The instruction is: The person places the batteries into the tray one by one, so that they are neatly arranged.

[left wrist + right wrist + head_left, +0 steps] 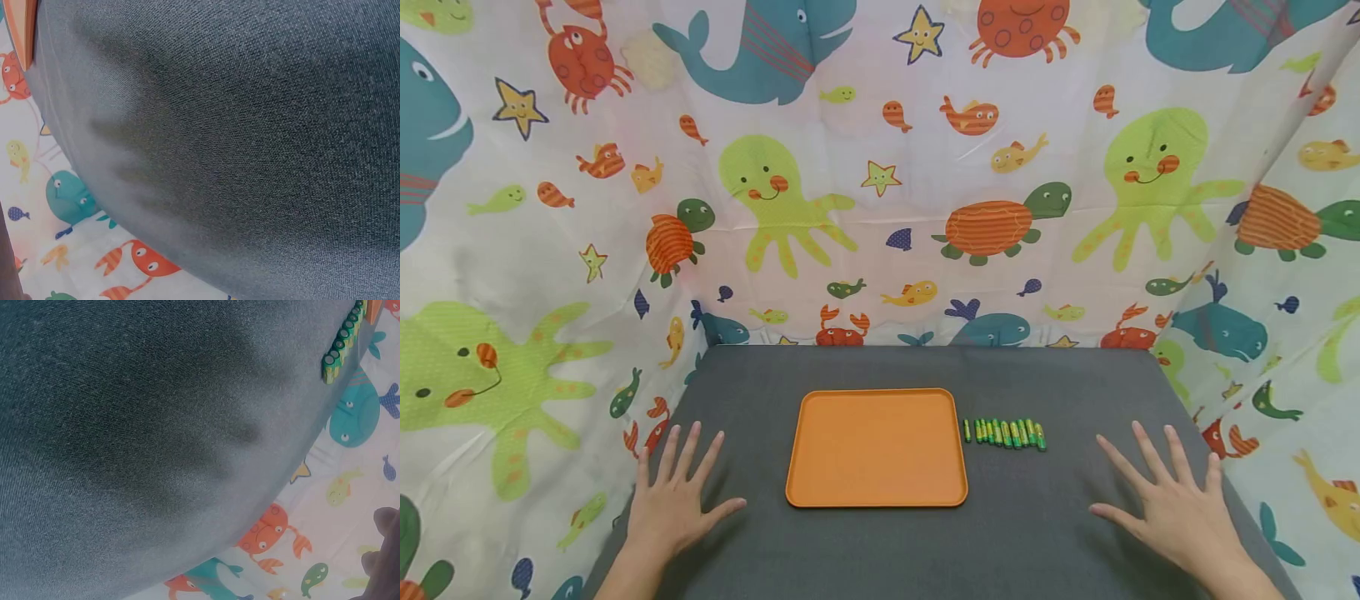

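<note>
An orange rectangular tray (pixel 877 448) lies flat on the dark grey table. Just right of it, a row of several green and yellow batteries (pixel 1006 434) lies side by side; their ends also show as batteries (pixel 330 367) at the top of the right wrist view. My left hand (pixel 672 498) is spread over the table left of the tray, holding nothing. To the right of the batteries, my right hand (pixel 1176 504) is likewise spread with straight fingers and holds nothing. Both wrist views show hand shadows on the cloth.
The grey tabletop (pixel 880 554) has a cloth-like surface. A white curtain (pixel 880 242) printed with sea animals rises behind the table and along its left and right sides.
</note>
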The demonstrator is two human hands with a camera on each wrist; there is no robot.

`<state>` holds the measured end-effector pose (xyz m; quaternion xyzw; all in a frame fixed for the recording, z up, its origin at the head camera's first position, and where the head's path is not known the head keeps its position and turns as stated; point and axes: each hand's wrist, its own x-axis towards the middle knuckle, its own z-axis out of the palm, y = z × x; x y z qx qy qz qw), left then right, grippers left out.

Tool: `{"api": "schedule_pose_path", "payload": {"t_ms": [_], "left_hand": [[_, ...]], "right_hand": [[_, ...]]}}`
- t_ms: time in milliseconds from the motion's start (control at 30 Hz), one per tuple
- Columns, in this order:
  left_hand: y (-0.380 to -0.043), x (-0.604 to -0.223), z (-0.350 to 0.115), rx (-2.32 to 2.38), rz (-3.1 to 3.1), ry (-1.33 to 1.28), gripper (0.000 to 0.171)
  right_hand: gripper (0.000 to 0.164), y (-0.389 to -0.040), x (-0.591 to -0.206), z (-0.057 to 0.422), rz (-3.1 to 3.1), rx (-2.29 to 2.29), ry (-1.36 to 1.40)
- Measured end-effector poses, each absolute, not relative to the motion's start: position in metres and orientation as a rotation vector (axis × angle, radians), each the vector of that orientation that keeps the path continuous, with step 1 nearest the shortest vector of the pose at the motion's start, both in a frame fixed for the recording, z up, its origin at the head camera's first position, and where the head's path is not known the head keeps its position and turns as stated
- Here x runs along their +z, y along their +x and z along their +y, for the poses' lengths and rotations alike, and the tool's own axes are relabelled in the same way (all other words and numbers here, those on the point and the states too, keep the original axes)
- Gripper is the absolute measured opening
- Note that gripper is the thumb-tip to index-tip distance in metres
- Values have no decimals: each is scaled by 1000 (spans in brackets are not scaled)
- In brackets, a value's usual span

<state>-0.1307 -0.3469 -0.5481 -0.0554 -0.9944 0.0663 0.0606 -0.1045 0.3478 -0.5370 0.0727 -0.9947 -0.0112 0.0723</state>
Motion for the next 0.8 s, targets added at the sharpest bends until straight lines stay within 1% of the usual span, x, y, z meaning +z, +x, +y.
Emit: {"api": "schedule_pose_path", "payload": {"t_ms": [500, 633, 800], "left_hand": [[-129, -547, -346, 139, -3016, -131, 113], [-132, -547, -345, 89, -3048, -127, 114], [-137, -547, -339, 14, -3071, -138, 115]], "right_hand": [[112, -111, -532, 346, -2995, 8, 270], [113, -116, -525, 345, -3055, 162, 312], [115, -121, -518, 344, -3099, 484, 414]]}}
